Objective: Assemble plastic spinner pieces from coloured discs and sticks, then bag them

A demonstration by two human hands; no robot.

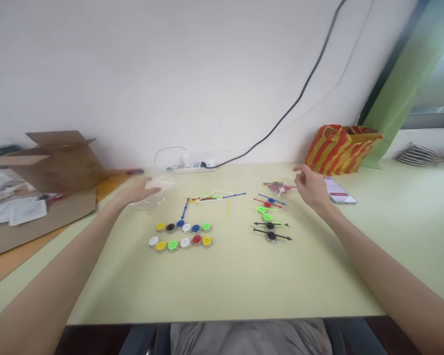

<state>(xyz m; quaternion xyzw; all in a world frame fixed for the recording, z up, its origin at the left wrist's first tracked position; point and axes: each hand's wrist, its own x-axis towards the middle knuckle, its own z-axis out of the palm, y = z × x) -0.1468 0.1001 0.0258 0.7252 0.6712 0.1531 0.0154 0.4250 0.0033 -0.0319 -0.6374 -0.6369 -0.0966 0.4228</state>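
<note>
My left hand (pixel 136 190) is over a clear plastic bag (pixel 156 195) at the left, slightly blurred, with thumb and fingertips apart. My right hand (pixel 313 186) hovers at the right with thumb and forefinger apart, just beside a small heap of red and white arrow spinners (pixel 280 187). Below that heap runs a column of spinners: a blue one (pixel 271 200), a red one (pixel 268 204), green ones (pixel 267 217) and two black ones (pixel 271 236). Two rows of coloured round bases (pixel 185 242) lie left of centre. Loose arrows (pixel 207 198) are piled above them.
An open cardboard box (pixel 64 162) stands at the left with papers (pixel 25 212) nearby. A power strip (pixel 194 168) with a black cable (pixel 281 118) lies along the wall. A striped red-yellow bag (pixel 338 150) and a phone (pixel 339 191) are at the right.
</note>
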